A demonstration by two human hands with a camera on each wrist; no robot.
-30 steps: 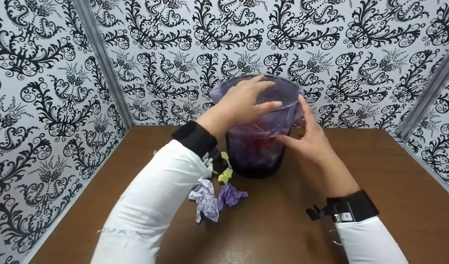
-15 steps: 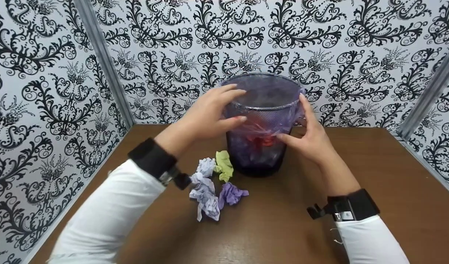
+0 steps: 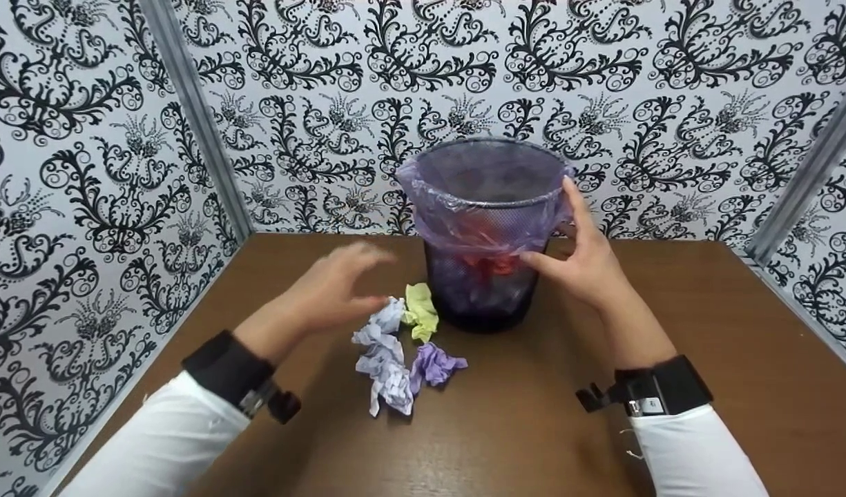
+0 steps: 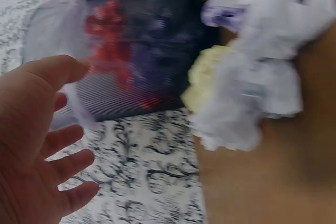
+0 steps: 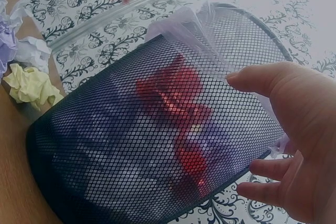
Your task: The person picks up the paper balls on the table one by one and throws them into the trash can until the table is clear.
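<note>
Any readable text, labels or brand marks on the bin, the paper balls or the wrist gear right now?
None can be read.
mesh bin: no label or print shows.
crumpled paper balls: no legible writing.
right wrist device: a small pale patch, too small to read.

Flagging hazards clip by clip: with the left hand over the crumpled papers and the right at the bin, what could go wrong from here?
1. The mesh bin stands tall and seems light; the right hand touches only one side, so a nudge might tip it.
2. The purple liner hangs loosely over the rim and might slip inside.
3. The left hand, blurred, could scatter the crumpled papers.
</note>
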